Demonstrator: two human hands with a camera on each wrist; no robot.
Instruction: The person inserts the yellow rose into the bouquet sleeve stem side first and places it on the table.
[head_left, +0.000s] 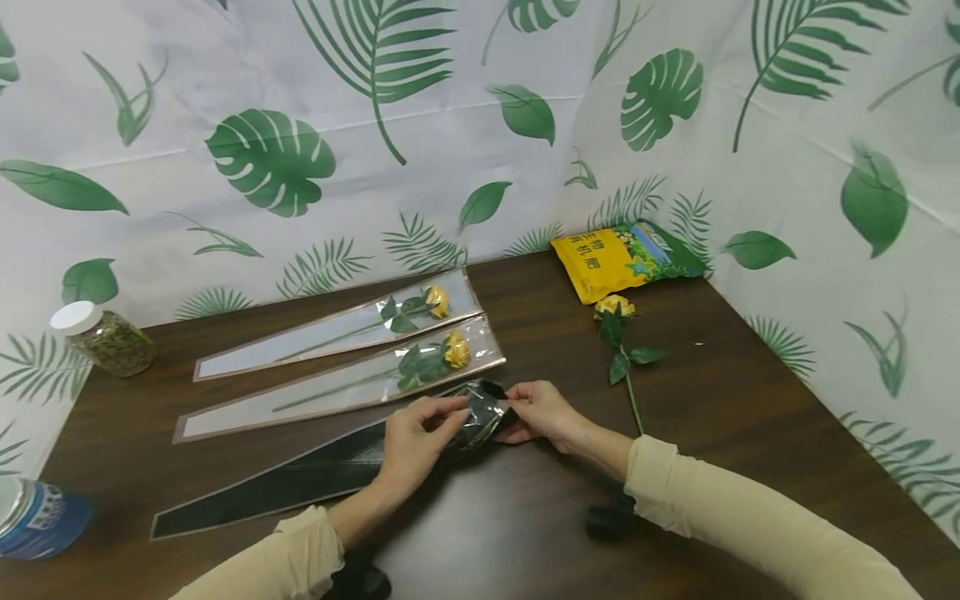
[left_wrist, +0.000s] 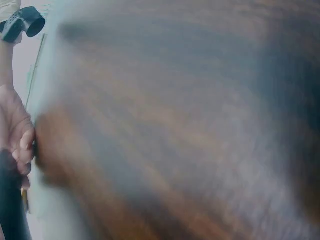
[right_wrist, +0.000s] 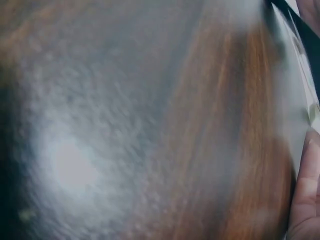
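A black flower sleeve (head_left: pixel 300 475) with a pale border and a clear plastic front lies slanted across the table. Its wide end is lifted and bunched between both hands. My left hand (head_left: pixel 416 442) pinches the clear film near that opening with thumb and fingers. At the opening's edge, my right hand (head_left: pixel 543 412) pinches the sleeve's rim. A loose yellow rose (head_left: pixel 615 307) with green leaves lies to the right, its stem passing behind the right forearm. Both wrist views are mostly blurred tabletop; part of a hand (right_wrist: pixel 306 195) shows at the right wrist view's edge.
Behind the black sleeve lie two white sleeves (head_left: pixel 225 423) (head_left: pixel 247 357), each holding a yellow rose. A yellow and green bag (head_left: pixel 592 262) sits at the back right. A white-lidded jar (head_left: pixel 112 346) and a blue can (head_left: pixel 52 525) stand at the left of the brown table (head_left: pixel 750 433).
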